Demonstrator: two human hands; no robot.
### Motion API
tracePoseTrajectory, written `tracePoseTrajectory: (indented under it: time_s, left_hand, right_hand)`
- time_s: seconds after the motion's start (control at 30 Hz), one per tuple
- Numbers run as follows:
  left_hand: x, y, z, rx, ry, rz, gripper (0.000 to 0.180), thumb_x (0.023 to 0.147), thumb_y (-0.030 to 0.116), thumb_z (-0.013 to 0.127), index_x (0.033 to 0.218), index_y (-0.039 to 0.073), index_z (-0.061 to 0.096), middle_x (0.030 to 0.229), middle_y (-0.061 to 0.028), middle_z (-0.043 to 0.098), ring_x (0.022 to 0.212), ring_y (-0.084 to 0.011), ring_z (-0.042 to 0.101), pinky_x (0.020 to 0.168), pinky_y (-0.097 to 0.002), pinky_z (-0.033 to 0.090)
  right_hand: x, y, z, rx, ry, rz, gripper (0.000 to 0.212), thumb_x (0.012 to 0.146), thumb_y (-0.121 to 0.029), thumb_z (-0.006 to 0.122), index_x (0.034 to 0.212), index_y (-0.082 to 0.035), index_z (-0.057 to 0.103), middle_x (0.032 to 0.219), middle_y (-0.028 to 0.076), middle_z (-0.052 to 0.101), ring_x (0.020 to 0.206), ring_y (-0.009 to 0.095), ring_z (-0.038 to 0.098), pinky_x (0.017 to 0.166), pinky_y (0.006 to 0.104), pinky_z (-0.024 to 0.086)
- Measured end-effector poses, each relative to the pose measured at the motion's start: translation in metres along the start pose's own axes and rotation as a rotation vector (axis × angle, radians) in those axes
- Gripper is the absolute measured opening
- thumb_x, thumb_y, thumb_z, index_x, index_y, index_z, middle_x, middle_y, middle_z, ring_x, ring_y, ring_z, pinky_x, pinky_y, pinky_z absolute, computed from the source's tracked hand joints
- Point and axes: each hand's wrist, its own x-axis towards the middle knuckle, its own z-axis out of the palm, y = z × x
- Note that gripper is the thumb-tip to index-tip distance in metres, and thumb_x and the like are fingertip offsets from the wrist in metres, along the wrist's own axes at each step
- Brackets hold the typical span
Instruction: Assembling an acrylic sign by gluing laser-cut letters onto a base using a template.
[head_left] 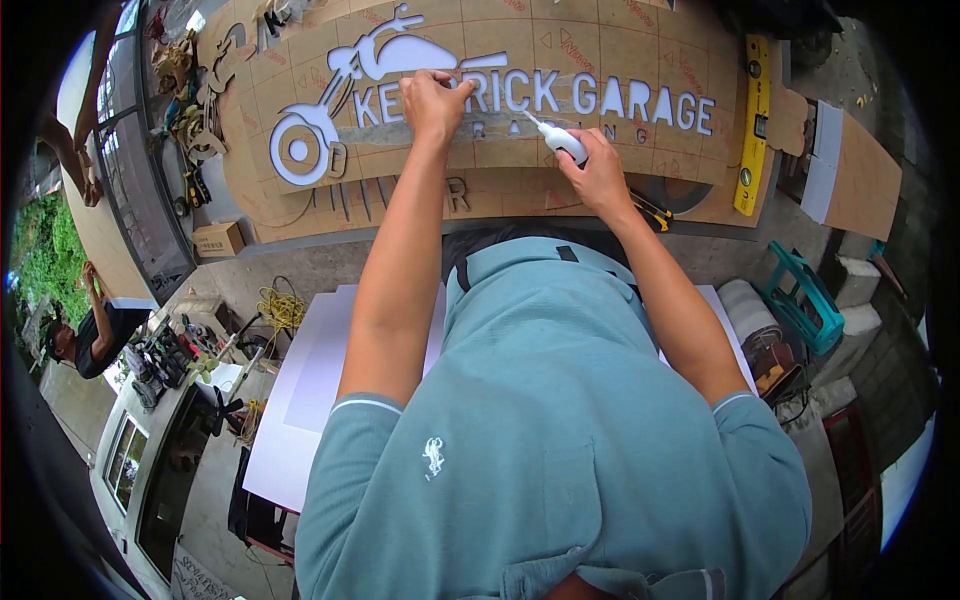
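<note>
A brown paper-covered sign panel (640, 60) with white cut-out letters and a motorcycle shape lies across the workbench. My left hand (437, 103) is over the row of large letters, its fingertips pinched together at the panel below the motorcycle shape. Whatever sits between those fingers is too small or hidden to name. In my right hand (598, 172) is a white squeeze bottle (562, 141) with a thin nozzle, tilted toward the upper left. Its tip is near the middle letters. A grey translucent strip (375, 136) runs under the large letters, with smaller dark letters along it.
A yellow spirit level (752, 125) lies right of the panel, and a yellow-black cutter (650, 208) near the bench's front edge. Cut scraps (205, 115), pliers (195, 185) and a small cardboard box (218, 240) sit at left. Another person (95, 335) is at far left; a teal stool (803, 298) stands right.
</note>
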Motion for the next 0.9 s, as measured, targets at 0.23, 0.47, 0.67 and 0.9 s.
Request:
tracePoseTrajectory:
  time_s: [0.23, 0.47, 0.67, 0.9]
  left_hand:
    - [0.003, -0.001, 0.001, 0.009, -0.016, -0.005, 0.052, 0.070, 0.041, 0.096, 0.099, 0.003, 0.075, 0.108, -0.0151, 0.069, 0.112, -0.0293, 0.060, 0.095, -0.0411, 0.052]
    - [0.003, 0.000, -0.001, 0.014, -0.023, -0.014, 0.052, 0.069, 0.041, 0.097, 0.099, 0.004, 0.074, 0.110, -0.0150, 0.068, 0.112, -0.0295, 0.060, 0.096, -0.0414, 0.052]
    - [0.003, 0.001, -0.003, -0.013, -0.063, -0.037, 0.048, 0.071, 0.037, 0.096, 0.101, 0.007, 0.074, 0.119, -0.0158, 0.063, 0.117, -0.0323, 0.060, 0.100, -0.0449, 0.052]
    - [0.003, 0.002, -0.003, -0.033, -0.070, -0.060, 0.048, 0.070, 0.037, 0.096, 0.101, 0.007, 0.074, 0.121, -0.0158, 0.061, 0.113, -0.0331, 0.062, 0.098, -0.0458, 0.052]
  right_hand:
    - [0.001, -0.013, 0.000, -0.036, 0.022, -0.051, 0.034, 0.089, -0.016, 0.074, 0.118, 0.002, 0.071, 0.104, 0.018, 0.063, 0.093, 0.036, 0.067, 0.083, 0.0430, 0.054]
    - [0.004, -0.024, 0.002, -0.038, 0.018, -0.033, 0.034, 0.088, -0.016, 0.074, 0.118, 0.002, 0.072, 0.105, 0.017, 0.063, 0.092, 0.036, 0.068, 0.083, 0.0442, 0.055]
    - [0.003, -0.024, 0.001, -0.082, 0.006, -0.056, 0.035, 0.089, -0.016, 0.075, 0.118, 0.003, 0.072, 0.101, 0.016, 0.063, 0.090, 0.032, 0.066, 0.080, 0.0406, 0.054]
    - [0.003, -0.028, 0.002, -0.075, -0.009, -0.038, 0.035, 0.088, -0.017, 0.073, 0.117, 0.002, 0.073, 0.104, 0.018, 0.064, 0.092, 0.036, 0.068, 0.084, 0.0441, 0.055]
